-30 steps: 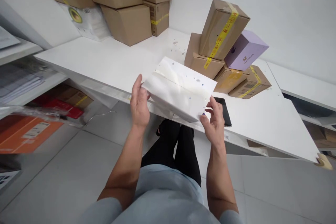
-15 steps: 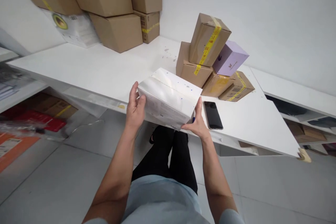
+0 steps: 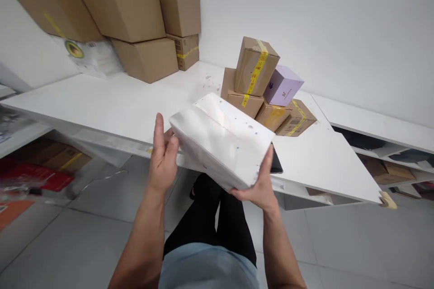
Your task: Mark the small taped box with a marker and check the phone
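Observation:
A white box (image 3: 224, 137) with small dark spots on its top is held tilted above the front edge of the white table (image 3: 111, 108). My right hand (image 3: 260, 188) grips its near right corner, thumb on the lower side and fingers along the right end. At the left end is my left hand (image 3: 162, 160), its thumb against the box and one finger pointing up; the other fingers are partly hidden behind the box. A black phone (image 3: 277, 162) lies on the table just right of the box, mostly covered by it and my right hand.
Behind the box stand several taped brown cartons (image 3: 257, 65) and a lilac box (image 3: 284, 85). Larger cartons (image 3: 135, 9) are stacked at the back left, over a white package (image 3: 98, 58). Shelves (image 3: 389, 158) hold things at the right; a red item (image 3: 50, 178) lies low at left.
The white box has tilted and come nearer to me, its right end moving over the phone. My left hand's fingers have straightened upward. The whole view has shifted.

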A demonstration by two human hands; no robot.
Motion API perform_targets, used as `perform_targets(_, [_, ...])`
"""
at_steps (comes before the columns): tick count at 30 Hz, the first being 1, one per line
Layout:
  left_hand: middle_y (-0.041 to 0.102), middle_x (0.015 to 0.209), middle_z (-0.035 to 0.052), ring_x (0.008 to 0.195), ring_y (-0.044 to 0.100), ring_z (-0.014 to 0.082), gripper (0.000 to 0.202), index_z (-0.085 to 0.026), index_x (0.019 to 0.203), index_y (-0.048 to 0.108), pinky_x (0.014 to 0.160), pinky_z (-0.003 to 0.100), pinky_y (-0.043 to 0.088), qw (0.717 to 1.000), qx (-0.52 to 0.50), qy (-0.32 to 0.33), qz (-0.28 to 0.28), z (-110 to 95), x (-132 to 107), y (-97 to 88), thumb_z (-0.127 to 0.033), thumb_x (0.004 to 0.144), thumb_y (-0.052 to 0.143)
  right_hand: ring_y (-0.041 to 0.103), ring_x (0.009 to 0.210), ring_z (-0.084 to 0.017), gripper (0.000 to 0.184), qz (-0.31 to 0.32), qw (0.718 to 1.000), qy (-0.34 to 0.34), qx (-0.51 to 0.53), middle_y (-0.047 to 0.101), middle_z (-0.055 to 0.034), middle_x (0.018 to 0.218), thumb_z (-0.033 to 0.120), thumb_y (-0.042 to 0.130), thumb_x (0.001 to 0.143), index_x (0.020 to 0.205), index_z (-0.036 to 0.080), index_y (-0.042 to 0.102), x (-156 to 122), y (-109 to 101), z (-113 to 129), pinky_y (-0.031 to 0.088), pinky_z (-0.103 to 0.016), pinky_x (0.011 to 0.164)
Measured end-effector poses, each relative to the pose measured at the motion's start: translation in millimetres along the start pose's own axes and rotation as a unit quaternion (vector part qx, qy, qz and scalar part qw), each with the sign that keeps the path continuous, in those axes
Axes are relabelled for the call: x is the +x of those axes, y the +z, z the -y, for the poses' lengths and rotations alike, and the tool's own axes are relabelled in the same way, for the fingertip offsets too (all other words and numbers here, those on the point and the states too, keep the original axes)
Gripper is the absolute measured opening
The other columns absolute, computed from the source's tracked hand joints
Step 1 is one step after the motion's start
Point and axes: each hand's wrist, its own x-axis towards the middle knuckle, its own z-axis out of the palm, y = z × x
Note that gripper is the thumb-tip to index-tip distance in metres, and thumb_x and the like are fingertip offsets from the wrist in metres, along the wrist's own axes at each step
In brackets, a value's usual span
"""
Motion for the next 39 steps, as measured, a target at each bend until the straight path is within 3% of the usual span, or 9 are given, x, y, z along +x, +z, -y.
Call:
perform_targets(4, [0.056,0.151,0.0088,0.138,0.055,0.0298,0.072,-0.043,0.161,0.014,0.114,0.056,0.044,0.994,-0.086,0.010,0.064,-28,-8,19.5,-0.054,0.099,0.049,0.028,0.153,-0.046,0.139,-0.163,0.985,0.048,0.016,0.030,-0.0200,0.163,0.073,0.081,0.054,0.162,0.022,0.010,-19,-51,-9,0.028,-0.074,0.118])
perform_targets(8, [0.057,0.149,0.0109,0.143,0.049,0.0305,0.070,-0.039,0.159,0.027,0.117,0.058,0.039,0.994,-0.070,-0.006,0.082,-19,-12,27.1,-0.055,0.097,0.054,0.041,0.145,-0.048,0.107,-0.323,0.944,0.071,-0.007,0.049,-0.0219,0.149,0.073,0.071,0.069,0.154,0.019,0.036,-29,-108,-26,0.026,-0.082,0.112])
perform_targets(13, [0.064,0.139,0.0136,0.137,0.055,0.0295,0.068,-0.030,0.153,0.039,0.115,0.055,0.042,0.991,-0.060,-0.088,0.086,3,-19,32.2,-0.059,0.094,0.056,0.033,0.153,-0.035,0.117,-0.443,0.893,-0.006,-0.081,0.027,-0.0106,0.166,0.059,0.080,0.067,0.161,0.037,0.014,17,-166,-36,0.040,-0.064,0.116])
perform_targets(17, [0.066,0.134,0.0126,0.133,0.058,0.0289,0.066,-0.028,0.146,0.048,0.116,0.054,0.040,0.986,-0.037,-0.121,0.104,8,-27,41.3,-0.062,0.090,0.060,0.015,0.158,-0.039,0.140,-0.463,0.862,0.119,-0.171,0.012,-0.0284,0.168,0.056,0.086,0.058,0.163,0.008,0.007,85,-194,-56,0.019,-0.052,0.127])
perform_targets(21, [0.066,0.134,0.0119,0.132,0.059,0.0275,0.066,-0.027,0.143,0.051,0.117,0.053,0.041,0.981,-0.005,-0.149,0.122,13,-33,44.5,-0.065,0.089,0.058,0.022,0.154,-0.044,0.136,-0.400,0.860,0.252,-0.193,0.016,-0.0292,0.165,0.057,0.080,0.061,0.164,0.016,0.000,149,-196,-82,0.026,-0.064,0.119])
perform_targets(26, [0.069,0.128,0.0110,0.124,0.064,0.0269,0.065,-0.025,0.137,0.057,0.112,0.049,0.046,0.980,0.035,-0.157,0.118,18,-34,41.3,-0.067,0.088,0.057,0.022,0.154,-0.043,0.136,-0.332,0.870,0.292,-0.219,0.015,-0.0257,0.165,0.060,0.077,0.058,0.162,0.017,0.001,193,-173,-107,0.024,-0.066,0.121])
perform_targets(30, [0.071,0.126,0.0098,0.121,0.066,0.0268,0.061,-0.026,0.134,0.059,0.109,0.047,0.050,0.978,0.050,-0.161,0.121,20,-34,38.3,-0.066,0.088,0.057,0.013,0.156,-0.043,0.140,-0.291,0.887,0.304,-0.190,0.006,-0.0264,0.167,0.064,0.077,0.057,0.161,0.018,-0.005,199,-164,-115,0.021,-0.067,0.121])
perform_targets(35, [0.069,0.127,0.0107,0.119,0.066,0.0273,0.063,-0.025,0.134,0.059,0.103,0.045,0.054,0.974,0.048,-0.177,0.131,27,-36,37.0,-0.067,0.088,0.057,0.009,0.156,-0.046,0.142,-0.250,0.909,0.294,-0.155,0.001,-0.0289,0.168,0.066,0.078,0.059,0.162,0.015,-0.006,189,-174,-118,0.017,-0.071,0.120])
perform_targets(39, [0.069,0.127,0.0107,0.122,0.065,0.0274,0.066,-0.024,0.135,0.059,0.103,0.044,0.054,0.970,0.046,-0.190,0.145,32,-38,40.5,-0.069,0.087,0.056,0.023,0.152,-0.043,0.122,-0.350,0.897,0.212,-0.166,0.015,-0.0304,0.162,0.066,0.067,0.069,0.160,0.011,0.008,181,-171,-110,0.029,-0.066,0.118])
